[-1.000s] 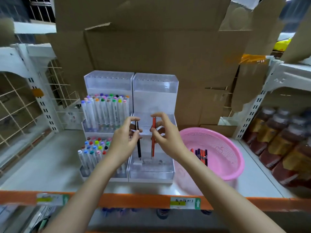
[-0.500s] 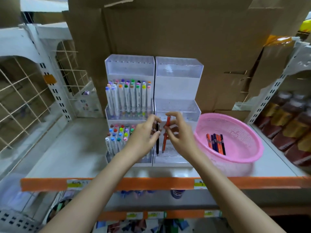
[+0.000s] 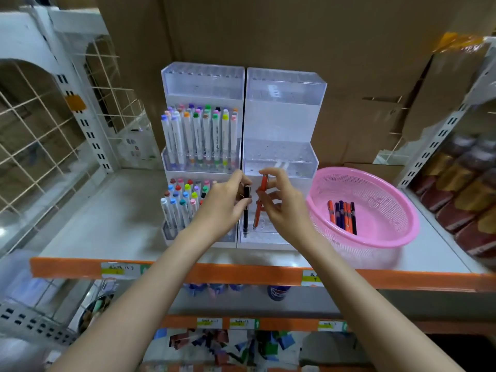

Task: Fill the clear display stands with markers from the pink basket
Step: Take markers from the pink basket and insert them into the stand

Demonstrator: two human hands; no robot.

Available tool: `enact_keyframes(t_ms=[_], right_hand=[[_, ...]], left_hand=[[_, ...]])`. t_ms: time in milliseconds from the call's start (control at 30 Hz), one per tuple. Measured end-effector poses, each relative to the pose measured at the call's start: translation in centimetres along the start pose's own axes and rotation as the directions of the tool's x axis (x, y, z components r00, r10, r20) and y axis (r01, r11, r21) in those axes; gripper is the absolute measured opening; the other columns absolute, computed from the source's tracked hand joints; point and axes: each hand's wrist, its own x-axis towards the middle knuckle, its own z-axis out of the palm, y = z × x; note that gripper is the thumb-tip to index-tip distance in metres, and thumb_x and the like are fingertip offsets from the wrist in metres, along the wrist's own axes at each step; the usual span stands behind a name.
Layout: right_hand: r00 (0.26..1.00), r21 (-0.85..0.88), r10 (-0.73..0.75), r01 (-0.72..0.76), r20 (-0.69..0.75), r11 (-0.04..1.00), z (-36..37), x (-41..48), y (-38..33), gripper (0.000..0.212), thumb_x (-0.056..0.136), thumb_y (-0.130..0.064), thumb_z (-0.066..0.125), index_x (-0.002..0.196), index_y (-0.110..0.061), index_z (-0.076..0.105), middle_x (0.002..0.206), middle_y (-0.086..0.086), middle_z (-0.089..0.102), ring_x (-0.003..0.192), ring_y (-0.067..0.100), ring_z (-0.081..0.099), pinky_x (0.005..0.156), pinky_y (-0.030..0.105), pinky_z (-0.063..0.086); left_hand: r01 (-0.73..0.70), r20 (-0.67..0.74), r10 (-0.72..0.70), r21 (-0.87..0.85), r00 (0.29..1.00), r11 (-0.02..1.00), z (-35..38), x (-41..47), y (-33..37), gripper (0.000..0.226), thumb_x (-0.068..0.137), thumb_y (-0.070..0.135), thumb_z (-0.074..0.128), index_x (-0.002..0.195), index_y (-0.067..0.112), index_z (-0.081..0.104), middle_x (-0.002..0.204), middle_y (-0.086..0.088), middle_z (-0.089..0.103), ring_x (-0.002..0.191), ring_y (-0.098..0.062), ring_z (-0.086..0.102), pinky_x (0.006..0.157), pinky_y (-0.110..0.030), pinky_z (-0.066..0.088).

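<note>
Two clear tiered display stands sit side by side on the shelf. The left stand [image 3: 203,79] holds several white markers with coloured caps on its two lower tiers. The right stand [image 3: 285,87] has bare tiers. My left hand [image 3: 226,204] pinches a black marker [image 3: 245,210] upright, its tip down at the right stand's bottom tier. My right hand [image 3: 281,202] pinches an orange marker [image 3: 259,202], slightly tilted, just right of the black one over the same tier. The pink basket [image 3: 375,238] stands to the right with several orange, purple and black markers [image 3: 343,216] lying inside.
Cardboard boxes [image 3: 295,36] stand behind the stands. A white wire grid panel [image 3: 40,135] is at the left, and brown jars [image 3: 461,189] fill the right shelf bay. An orange shelf edge [image 3: 241,273] with price labels runs along the front; a lower shelf holds small packets.
The view has drawn back and shifted, so the stands and basket appear more fully. Both hands still hold their markers upright over the right stand's bottom tier, lowered slightly toward it.
</note>
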Motion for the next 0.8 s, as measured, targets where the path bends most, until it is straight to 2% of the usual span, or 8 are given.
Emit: enact_keyframes(t_ms=[67, 167, 333, 567, 667, 800], right_hand=[[1.0, -0.002, -0.004, 0.004, 0.0, 1.0, -0.2, -0.1, 0.2, 0.037, 0.093, -0.002, 0.057, 0.121, -0.022, 0.046, 0.094, -0.001, 0.062, 0.078, 0.018, 0.065, 0.067, 0.038, 0.058], [1.0, -0.004, -0.012, 0.011, -0.002, 1.0, -0.3, -0.4, 0.3, 0.036, 0.093, -0.001, 0.057, 0.122, -0.02, 0.046, 0.093, -0.001, 0.062, 0.075, 0.02, 0.065, 0.065, 0.041, 0.057], [0.998, -0.032, -0.059, 0.06, 0.028, 0.998, -0.4, -0.9, 0.0, 0.043, 0.094, -0.002, 0.057, 0.119, -0.033, 0.039, 0.095, -0.002, 0.063, 0.075, 0.015, 0.066, 0.065, 0.034, 0.057], [0.996, -0.035, -0.083, 0.083, 0.024, 0.996, -0.2, -1.5, -0.1, 0.044, 0.093, 0.002, 0.055, 0.124, -0.026, 0.04, 0.095, -0.003, 0.062, 0.078, 0.017, 0.065, 0.071, 0.039, 0.057], [0.996, -0.039, -0.082, 0.083, 0.026, 0.996, -0.1, -1.9, 0.0, 0.041, 0.092, 0.003, 0.055, 0.128, -0.013, 0.044, 0.095, -0.003, 0.061, 0.079, 0.019, 0.065, 0.073, 0.041, 0.057], [0.997, -0.041, -0.077, 0.078, 0.024, 0.996, -0.2, -2.1, -0.2, 0.04, 0.092, 0.002, 0.056, 0.128, -0.012, 0.044, 0.096, -0.003, 0.061, 0.081, 0.019, 0.065, 0.074, 0.041, 0.057]], left_hand=[[-0.008, 0.001, 0.008, 0.022, 1.0, 1.0, 0.2, -0.2, 0.0, 0.028, 0.085, 0.01, 0.069, 0.106, 0.011, 0.051, 0.09, -0.002, 0.066, 0.082, -0.019, 0.067, 0.085, -0.043, 0.052], [-0.038, 0.02, 0.037, 0.076, 0.999, 0.996, 0.5, -0.7, -0.2, 0.028, 0.084, 0.01, 0.07, 0.104, 0.011, 0.05, 0.09, -0.007, 0.067, 0.083, -0.021, 0.066, 0.077, -0.042, 0.055], [-0.083, 0.035, 0.079, 0.151, 0.996, 0.985, 0.8, -1.3, -0.1, 0.028, 0.083, 0.007, 0.07, 0.102, 0.009, 0.049, 0.09, -0.009, 0.066, 0.085, -0.025, 0.065, 0.073, -0.043, 0.054], [-0.079, 0.084, 0.064, 0.199, 0.994, 0.977, 0.6, -1.2, 0.4, 0.028, 0.085, 0.009, 0.068, 0.104, 0.007, 0.048, 0.095, -0.011, 0.064, 0.088, -0.026, 0.063, 0.075, -0.04, 0.053], [-0.074, 0.105, 0.052, 0.216, 0.993, 0.974, 0.5, -1.1, 0.4, 0.028, 0.085, 0.01, 0.067, 0.104, 0.007, 0.047, 0.096, -0.01, 0.063, 0.088, -0.026, 0.062, 0.075, -0.041, 0.052], [-0.079, 0.118, 0.054, 0.218, 0.991, 0.973, 0.4, -1.2, 0.4, 0.026, 0.086, 0.01, 0.065, 0.106, 0.007, 0.047, 0.099, -0.009, 0.063, 0.092, -0.023, 0.061, 0.078, -0.038, 0.052]])
